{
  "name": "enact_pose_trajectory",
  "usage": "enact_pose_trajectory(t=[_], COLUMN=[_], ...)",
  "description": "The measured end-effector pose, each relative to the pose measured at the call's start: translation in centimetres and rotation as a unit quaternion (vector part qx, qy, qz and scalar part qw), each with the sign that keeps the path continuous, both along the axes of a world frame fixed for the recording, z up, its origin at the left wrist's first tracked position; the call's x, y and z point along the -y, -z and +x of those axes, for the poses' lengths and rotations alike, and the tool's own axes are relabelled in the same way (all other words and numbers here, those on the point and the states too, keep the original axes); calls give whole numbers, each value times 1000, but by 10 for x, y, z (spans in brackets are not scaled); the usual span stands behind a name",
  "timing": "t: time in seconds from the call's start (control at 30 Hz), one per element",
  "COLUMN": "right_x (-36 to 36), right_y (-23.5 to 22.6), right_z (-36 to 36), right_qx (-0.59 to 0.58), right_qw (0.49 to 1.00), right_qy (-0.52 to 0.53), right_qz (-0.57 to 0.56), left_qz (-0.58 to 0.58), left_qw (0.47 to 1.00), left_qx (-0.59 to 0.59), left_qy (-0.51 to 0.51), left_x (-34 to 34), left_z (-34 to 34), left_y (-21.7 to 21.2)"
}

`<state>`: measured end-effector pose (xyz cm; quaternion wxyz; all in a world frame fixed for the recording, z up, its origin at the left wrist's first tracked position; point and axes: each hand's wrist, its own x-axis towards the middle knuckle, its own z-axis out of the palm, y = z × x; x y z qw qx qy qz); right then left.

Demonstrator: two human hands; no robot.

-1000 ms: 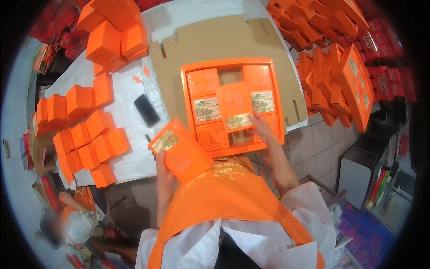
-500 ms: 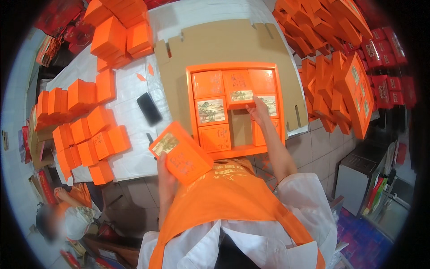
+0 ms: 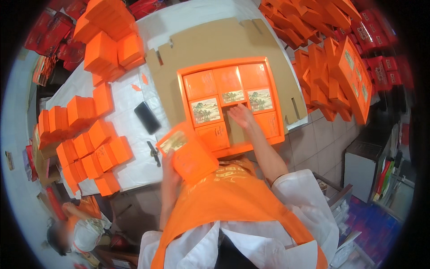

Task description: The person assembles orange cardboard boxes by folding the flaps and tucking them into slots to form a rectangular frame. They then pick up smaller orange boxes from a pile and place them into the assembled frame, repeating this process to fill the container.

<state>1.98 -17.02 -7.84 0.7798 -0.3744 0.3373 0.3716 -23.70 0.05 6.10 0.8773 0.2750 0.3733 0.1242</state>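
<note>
My left hand [image 3: 169, 167] grips an orange box [image 3: 193, 158] with a landscape picture at one end, tilted in front of my apron. On the cardboard sheet lies an orange tray [image 3: 181, 96] with several orange boxes fitted in rows. Its top middle box [image 3: 228, 80] lies down among the others, its landscape band facing up. Just below that band is my right hand [image 3: 241, 115], open, with the fingers stretched toward the box's near edge. A gap [image 3: 234, 134] in the tray's middle column shows brown cardboard. My left fingertips are partly hidden behind the held box.
Small orange boxes [image 3: 92, 166] stand in groups on the white-covered table, with taller stacks [image 3: 103, 51] farther back. A black phone [image 3: 147, 118] and a dark tool [image 3: 154, 154] lie nearby. Orange trays [image 3: 345, 83] lean at the right. Another person [image 3: 83, 224] is at the lower left.
The top middle box has gone from tilted in my right hand to lying down in the tray. My right hand has let go and drawn slightly back. The left still holds its box.
</note>
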Motion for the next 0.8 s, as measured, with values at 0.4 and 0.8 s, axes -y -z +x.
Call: enact_pose_trajectory(t=[0.4,0.8], right_x=[71,101], right_y=[-111,-129], right_z=[-101,-123], right_qx=[149,97], right_qw=[923,995], right_qy=[-355,-17], right_qz=[17,6], left_qz=[84,80], left_qw=[992,977], left_qx=[-43,-73], left_qy=[89,183], left_x=[37,120], left_z=[112,88], left_y=[16,41])
